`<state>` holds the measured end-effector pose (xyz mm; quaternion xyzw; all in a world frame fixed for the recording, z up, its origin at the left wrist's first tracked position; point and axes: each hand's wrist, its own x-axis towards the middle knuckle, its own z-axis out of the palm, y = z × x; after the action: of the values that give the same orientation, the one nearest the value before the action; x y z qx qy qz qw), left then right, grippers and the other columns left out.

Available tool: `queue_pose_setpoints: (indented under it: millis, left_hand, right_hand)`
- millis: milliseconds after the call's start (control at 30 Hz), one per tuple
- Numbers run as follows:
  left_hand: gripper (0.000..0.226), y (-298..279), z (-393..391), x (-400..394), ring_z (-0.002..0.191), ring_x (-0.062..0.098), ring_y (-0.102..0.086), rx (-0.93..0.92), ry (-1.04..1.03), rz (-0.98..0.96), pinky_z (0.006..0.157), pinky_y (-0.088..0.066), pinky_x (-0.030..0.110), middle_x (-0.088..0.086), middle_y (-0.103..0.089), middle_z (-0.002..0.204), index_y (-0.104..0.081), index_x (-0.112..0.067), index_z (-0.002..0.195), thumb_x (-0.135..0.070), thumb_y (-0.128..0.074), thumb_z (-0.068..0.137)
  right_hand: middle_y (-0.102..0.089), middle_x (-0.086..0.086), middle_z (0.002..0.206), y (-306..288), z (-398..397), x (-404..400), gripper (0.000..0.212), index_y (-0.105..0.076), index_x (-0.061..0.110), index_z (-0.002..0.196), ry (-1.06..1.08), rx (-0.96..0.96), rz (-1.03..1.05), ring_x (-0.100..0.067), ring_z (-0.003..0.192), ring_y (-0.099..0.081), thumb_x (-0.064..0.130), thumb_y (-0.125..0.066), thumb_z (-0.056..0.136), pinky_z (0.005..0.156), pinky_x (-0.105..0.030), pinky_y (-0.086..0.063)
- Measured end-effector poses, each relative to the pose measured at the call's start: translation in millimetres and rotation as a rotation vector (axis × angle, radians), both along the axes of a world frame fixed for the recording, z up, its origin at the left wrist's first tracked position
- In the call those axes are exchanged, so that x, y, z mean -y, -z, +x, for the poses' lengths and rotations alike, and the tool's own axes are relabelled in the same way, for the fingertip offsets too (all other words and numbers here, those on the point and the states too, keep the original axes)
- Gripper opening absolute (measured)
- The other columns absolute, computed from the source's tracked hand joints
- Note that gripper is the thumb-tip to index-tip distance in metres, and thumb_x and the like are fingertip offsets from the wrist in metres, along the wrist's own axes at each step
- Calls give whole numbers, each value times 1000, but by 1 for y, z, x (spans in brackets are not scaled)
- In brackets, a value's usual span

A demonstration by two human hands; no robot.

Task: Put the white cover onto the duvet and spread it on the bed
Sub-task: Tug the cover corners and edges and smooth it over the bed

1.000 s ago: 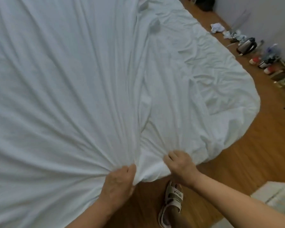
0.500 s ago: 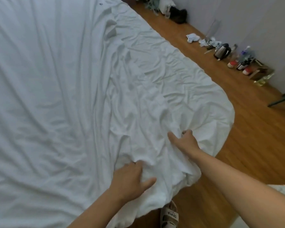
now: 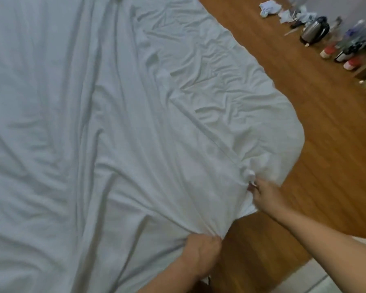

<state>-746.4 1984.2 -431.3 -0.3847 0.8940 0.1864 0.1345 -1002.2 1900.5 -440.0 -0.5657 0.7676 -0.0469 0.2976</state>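
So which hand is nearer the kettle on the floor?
Right. The right hand pinches the white cover at its corner, toward the kettle; the left hand grips the edge farther back.

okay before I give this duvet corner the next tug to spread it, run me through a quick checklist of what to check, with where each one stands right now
1. Left hand grips the near edge of the white fabric duvet cover: ok, cloth is bunched in its fingers.
2. Right hand holds the corner: ok, it pinches a gathered knot of cloth.
3. Cover lies flat: not ok, folds fan out from both grips and the right side is crumpled.
4. Duvet filling reaches into the corner: cannot tell, hidden by fabric.
5. Right edge clear of the wooden plank floor: cannot tell.
6. Steel electric kettle and floor clutter by the wall out of the way: ok, well apart from the bed.
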Motion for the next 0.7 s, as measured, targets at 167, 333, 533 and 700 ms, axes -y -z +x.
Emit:
queue_pose_setpoints:
  millis: [167,333,533,700]
  left_hand:
    - [43,-20,5,1,38,9,-55,-3,-184,-32,36,-29,21,-5,-56,47,-57,-25,57,-64,-76,59]
    - [62,-63,-37,55,52,20,-60,-209,-689,-152,45,-41,30,-4,-59,62,-59,-21,83,-74,-29,96]
    - [19,-37,-63,129,67,29,-71,-96,-755,-99,55,-45,32,8,-72,77,-63,-13,95,-29,-70,88]
    - [23,-22,-43,120,44,25,-56,-316,-688,-139,47,-26,25,1,-60,54,-60,-19,93,-37,-46,91]
  right_hand:
    - [-75,-3,83,-15,-24,-27,24,-73,20,80,104,203,124,-23,82,-70,30,-64,99,61,-30,-44]
    - [-77,1,108,-77,-28,-7,51,-75,18,112,168,643,176,-19,100,-73,57,-76,80,86,-40,-56]
    - [-60,9,81,-89,43,101,58,-58,19,86,160,567,209,-6,66,-56,75,-71,75,61,-24,-42]
    - [-61,-9,112,-58,76,112,34,-48,9,117,-49,270,115,-29,105,-61,35,-61,99,83,-34,-44]
